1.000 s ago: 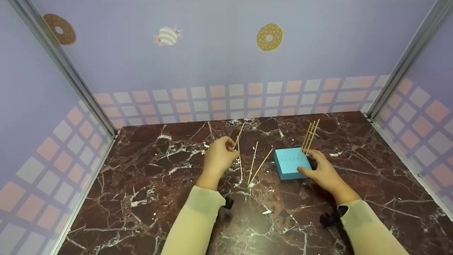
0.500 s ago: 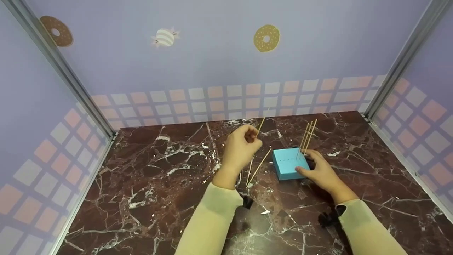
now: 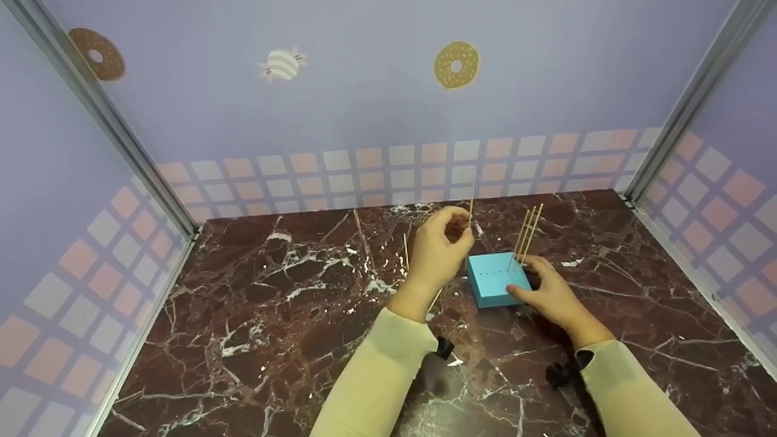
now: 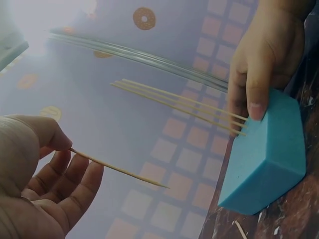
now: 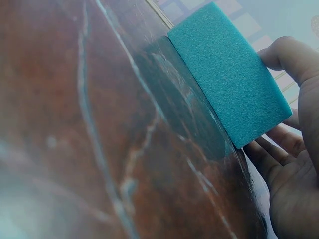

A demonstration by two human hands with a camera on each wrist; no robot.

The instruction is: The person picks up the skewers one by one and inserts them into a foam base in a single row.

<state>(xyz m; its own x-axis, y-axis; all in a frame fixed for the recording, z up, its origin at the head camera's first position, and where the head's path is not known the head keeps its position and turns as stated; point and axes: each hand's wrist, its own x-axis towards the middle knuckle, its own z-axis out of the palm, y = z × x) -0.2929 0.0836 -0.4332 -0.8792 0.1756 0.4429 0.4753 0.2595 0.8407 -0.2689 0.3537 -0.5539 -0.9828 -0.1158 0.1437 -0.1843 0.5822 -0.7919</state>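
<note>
My left hand [image 3: 438,252] pinches a thin wooden skewer [image 4: 119,170] between thumb and fingers, raised left of a light-blue foam block [image 3: 490,284]. In the left wrist view the skewer's pointed end aims towards the block. A row of small dark holes runs across the block's top, and three skewers [image 3: 525,235] stand in it near the right end, leaning slightly. My right hand [image 3: 555,297] grips the block's right side, thumb on the top edge and fingers behind. The right wrist view shows the block's plain side [image 5: 229,74] resting on the tabletop.
Loose skewers lie on the dark red marbled table [image 3: 255,376], one [image 3: 406,250] left of my left hand and another [image 3: 435,299] partly hidden under its wrist. A white scrap [image 3: 455,362] lies nearer the front. Patterned wall panels [image 3: 364,109] enclose the back and sides.
My left hand has lifted a skewer off the table and carried it right, towards the block, turning it more upright. The right hand and block have stayed in place.
</note>
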